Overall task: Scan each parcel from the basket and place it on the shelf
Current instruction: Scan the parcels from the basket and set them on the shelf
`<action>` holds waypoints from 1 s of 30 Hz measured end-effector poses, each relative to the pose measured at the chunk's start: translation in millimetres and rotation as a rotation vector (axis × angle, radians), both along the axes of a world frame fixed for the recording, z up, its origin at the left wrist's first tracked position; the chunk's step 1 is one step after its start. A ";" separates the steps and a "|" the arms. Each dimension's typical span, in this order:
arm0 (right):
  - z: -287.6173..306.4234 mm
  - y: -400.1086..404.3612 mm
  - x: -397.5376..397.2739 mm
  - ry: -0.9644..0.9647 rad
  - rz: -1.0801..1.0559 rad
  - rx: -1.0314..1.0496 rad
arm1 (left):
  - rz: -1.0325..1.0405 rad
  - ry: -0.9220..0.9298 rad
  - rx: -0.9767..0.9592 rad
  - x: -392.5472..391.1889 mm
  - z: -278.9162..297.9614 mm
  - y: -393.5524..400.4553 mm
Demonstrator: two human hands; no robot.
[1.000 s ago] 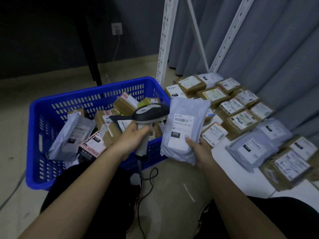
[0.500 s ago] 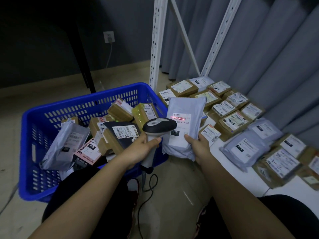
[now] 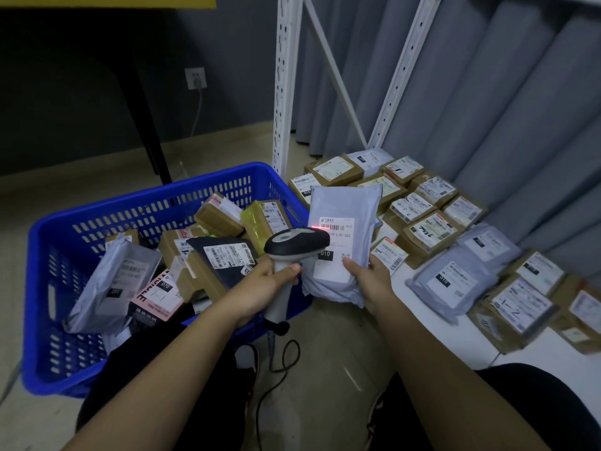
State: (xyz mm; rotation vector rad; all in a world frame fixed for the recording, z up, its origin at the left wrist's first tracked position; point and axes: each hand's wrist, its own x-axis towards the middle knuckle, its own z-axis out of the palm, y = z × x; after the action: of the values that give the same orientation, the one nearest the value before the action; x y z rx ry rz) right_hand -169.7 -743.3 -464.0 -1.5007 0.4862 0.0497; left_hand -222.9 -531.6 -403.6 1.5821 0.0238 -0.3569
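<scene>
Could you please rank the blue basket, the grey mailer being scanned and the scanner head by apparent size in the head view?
1. blue basket
2. grey mailer
3. scanner head, nearer the camera, yet clearly smallest

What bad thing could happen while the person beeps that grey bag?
The right hand grips the grey bag only at its bottom corner, so it might flop and move the label off the red scanner line. The scanner's cord loops on the floor and could snag a foot.

I have one head-worn wide-angle view, looking forward and down from close above my hands; it takes in the blue basket [image 3: 48, 288] at left and the low shelf [image 3: 455, 333] at right.
</scene>
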 end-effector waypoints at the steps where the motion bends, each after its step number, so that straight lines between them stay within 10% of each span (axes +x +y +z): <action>1: 1.3 -2.4 -1.7 0.000 -0.003 0.002 | 0.001 -0.010 -0.012 -0.2 1.6 -1.9; 21: 21.6 -215.1 -85.6 0.182 0.120 -0.783 | -0.134 0.064 -0.117 15.3 -9.8 -126.8; 30: 20.0 -248.0 -68.7 0.081 -0.440 -0.425 | -0.189 0.045 -0.024 26.5 -27.0 -177.9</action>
State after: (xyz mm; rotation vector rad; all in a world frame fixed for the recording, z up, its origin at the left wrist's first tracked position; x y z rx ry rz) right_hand -238.4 -991.2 -444.0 -1.7747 0.9260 -0.3582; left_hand -196.4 -709.5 -430.6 1.5569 -0.0954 -0.5383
